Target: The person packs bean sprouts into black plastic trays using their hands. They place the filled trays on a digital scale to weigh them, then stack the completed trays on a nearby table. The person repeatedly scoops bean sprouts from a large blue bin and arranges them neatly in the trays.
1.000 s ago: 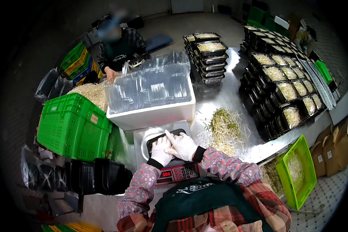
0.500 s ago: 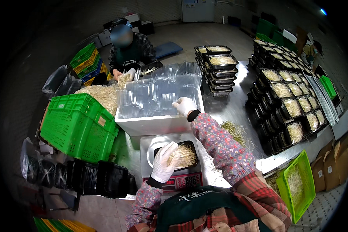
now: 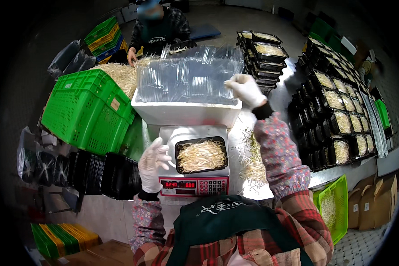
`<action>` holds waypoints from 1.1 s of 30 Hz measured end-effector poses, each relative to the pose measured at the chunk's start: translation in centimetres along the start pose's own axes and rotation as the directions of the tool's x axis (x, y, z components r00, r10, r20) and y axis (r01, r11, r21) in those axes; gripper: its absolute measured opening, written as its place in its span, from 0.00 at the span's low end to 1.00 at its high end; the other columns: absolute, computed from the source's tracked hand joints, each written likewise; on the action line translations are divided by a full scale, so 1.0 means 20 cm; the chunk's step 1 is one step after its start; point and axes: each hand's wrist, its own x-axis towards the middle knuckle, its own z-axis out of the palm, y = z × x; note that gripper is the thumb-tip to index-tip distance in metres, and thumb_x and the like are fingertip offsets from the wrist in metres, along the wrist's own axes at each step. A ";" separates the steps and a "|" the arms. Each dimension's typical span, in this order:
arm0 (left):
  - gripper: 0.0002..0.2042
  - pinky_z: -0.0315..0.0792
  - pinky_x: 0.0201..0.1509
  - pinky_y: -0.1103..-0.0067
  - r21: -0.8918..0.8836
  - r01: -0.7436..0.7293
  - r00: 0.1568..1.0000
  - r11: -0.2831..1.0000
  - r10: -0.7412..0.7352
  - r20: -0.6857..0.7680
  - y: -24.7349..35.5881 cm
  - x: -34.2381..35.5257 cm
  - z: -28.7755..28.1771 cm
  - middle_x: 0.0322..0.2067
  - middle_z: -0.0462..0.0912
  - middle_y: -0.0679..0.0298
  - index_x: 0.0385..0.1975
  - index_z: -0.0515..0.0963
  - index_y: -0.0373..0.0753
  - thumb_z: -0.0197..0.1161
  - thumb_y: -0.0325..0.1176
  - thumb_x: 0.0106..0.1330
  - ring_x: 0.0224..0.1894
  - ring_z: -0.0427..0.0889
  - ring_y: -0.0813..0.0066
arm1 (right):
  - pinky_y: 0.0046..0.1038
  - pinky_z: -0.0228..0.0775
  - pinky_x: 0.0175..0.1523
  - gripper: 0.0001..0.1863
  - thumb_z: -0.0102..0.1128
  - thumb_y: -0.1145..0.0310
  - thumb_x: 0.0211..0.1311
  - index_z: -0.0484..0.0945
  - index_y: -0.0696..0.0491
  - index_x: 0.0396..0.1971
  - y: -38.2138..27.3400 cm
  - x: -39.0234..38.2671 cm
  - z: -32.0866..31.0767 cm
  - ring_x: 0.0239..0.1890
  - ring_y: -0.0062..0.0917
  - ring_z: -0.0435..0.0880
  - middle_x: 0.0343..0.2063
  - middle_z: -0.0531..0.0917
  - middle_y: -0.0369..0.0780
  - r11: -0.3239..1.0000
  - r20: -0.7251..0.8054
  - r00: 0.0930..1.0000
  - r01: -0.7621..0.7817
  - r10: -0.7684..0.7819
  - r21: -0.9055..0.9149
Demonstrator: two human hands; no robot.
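Observation:
A black plastic tray [image 3: 201,154] filled with pale bean sprouts [image 3: 201,155] rests on the digital scale [image 3: 208,185], whose red display is lit. Just left of the tray, my gloved left hand [image 3: 153,163] is raised with its fingers apart, holding nothing. A white foam box [image 3: 181,113] behind the scale is packed with clear plastic lids [image 3: 186,80]. My gloved right hand [image 3: 246,90] is by the right end of these lids, thumb and fingers pressed together; I cannot make out what, if anything, is between them.
Filled trays [image 3: 337,106] stand in tall rows at right, with another stack [image 3: 268,55] behind the box. Left are a green crate [image 3: 86,111], loose sprouts [image 3: 119,75] and empty black trays [image 3: 102,173]. A co-worker [image 3: 157,29] is across the table. Loose sprouts [image 3: 252,162] lie right of the scale.
My left hand has lifted off the sprouts and moved left of the tray. My right hand has shifted right from the front of the lids to their right end. The view has tilted.

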 end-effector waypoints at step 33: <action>0.11 0.72 0.41 0.84 0.286 0.162 0.986 0.944 -0.164 -0.016 -0.65 0.28 -0.03 0.33 0.82 0.68 0.42 0.81 0.32 0.62 0.34 0.68 0.34 0.79 0.81 | 0.35 0.74 0.40 0.16 0.53 0.51 0.68 0.80 0.48 0.37 0.63 -0.58 0.39 0.35 0.36 0.85 0.30 0.85 0.44 0.844 0.050 0.999 0.020 0.008 -0.535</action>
